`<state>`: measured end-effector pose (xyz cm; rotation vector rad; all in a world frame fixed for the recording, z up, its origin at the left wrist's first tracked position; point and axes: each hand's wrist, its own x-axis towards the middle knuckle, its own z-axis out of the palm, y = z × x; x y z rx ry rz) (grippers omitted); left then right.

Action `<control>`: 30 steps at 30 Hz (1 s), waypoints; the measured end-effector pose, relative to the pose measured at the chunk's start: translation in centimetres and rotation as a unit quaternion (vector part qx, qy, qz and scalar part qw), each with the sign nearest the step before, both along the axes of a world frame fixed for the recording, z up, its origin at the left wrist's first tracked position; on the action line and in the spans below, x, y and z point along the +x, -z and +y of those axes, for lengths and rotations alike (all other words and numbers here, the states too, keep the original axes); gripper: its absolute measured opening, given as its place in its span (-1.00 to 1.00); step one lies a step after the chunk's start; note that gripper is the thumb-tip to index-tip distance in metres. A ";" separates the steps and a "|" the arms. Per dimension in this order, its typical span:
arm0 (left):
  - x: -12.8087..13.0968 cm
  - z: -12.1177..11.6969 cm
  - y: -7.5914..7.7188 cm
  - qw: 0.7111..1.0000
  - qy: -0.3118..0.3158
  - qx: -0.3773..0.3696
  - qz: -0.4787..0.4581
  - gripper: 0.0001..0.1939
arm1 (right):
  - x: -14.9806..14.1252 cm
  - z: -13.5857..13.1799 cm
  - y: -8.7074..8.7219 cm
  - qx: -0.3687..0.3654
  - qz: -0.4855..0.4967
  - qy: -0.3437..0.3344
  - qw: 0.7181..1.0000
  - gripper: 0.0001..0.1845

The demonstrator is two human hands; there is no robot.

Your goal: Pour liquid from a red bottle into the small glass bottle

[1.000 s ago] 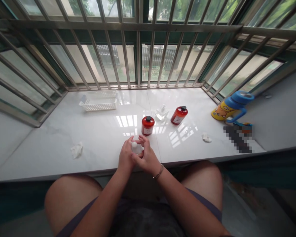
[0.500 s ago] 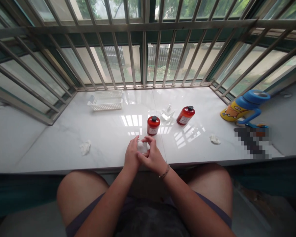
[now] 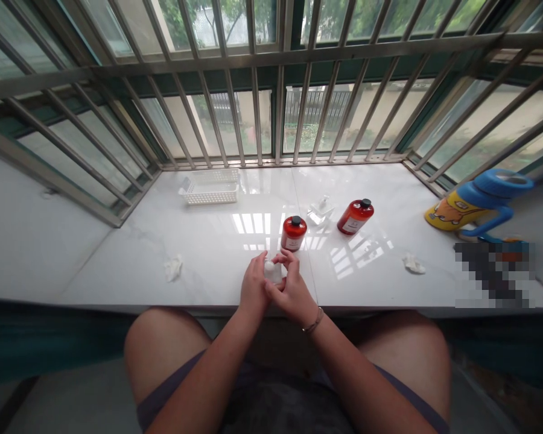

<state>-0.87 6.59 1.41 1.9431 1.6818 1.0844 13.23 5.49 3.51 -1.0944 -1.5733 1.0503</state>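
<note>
Your left hand (image 3: 253, 286) and right hand (image 3: 295, 294), both partly curled, hold a small clear container (image 3: 273, 273) between them near the white counter's (image 3: 217, 283) front edge, close to a red bottle (image 3: 294, 234).

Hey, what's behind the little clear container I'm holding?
Behind the container, slightly right, a red bottle stands on the white counter. Your left hand and right hand surround the container; the patch of counter directly behind their fingertips is covered.

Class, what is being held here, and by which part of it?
A small translucent bottle, held by its sides between the left hand and right hand.
</note>
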 end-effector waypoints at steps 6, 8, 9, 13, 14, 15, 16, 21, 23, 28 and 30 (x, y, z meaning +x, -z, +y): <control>0.0 0.0 -0.4 1.000 -0.007 -0.021 -0.003 -0.31 | -0.4 0.6 -0.6 0.033 -0.029 0.012 0.999 -0.20; 0.2 0.0 -0.3 0.999 -0.024 -0.032 -0.006 -0.36 | -0.5 1.0 -0.7 0.038 -0.052 0.046 0.997 -0.26; 0.2 0.1 -0.3 0.999 -0.030 -0.036 -0.007 -0.38 | -0.5 1.1 -0.8 0.040 -0.063 0.056 0.996 -0.28; 0.4 0.2 0.2 0.999 -0.026 -0.026 -0.005 -0.30 | -0.1 1.4 -1.4 0.062 -0.070 0.067 0.993 -0.43; 0.4 0.2 0.3 0.999 -0.027 -0.019 -0.003 -0.28 | 0.0 1.4 -1.6 0.070 -0.060 0.070 0.993 -0.46; 0.4 0.3 0.5 1.000 -0.028 -0.012 0.000 -0.26 | 0.1 1.4 -1.8 0.075 -0.045 0.072 0.994 -0.48; 0.5 0.3 0.6 1.000 -0.030 -0.005 0.003 -0.23 | 0.3 1.5 -2.0 0.077 -0.027 0.076 0.994 -0.48; 0.4 0.3 1.0 0.999 -0.034 0.009 0.011 -0.13 | 0.9 1.9 -2.4 0.057 0.001 0.078 0.995 -0.41; 0.4 0.3 1.0 0.999 -0.035 0.008 0.014 -0.11 | 1.1 1.9 -2.3 0.054 -0.002 0.065 0.996 -0.38; 0.5 0.3 1.1 0.999 -0.036 0.016 0.017 -0.10 | 1.0 1.6 -2.2 0.051 -0.008 0.093 0.994 -0.38; 0.5 0.3 1.1 0.999 -0.037 0.014 0.017 -0.12 | 0.8 1.4 -2.3 0.050 -0.019 0.116 0.992 -0.41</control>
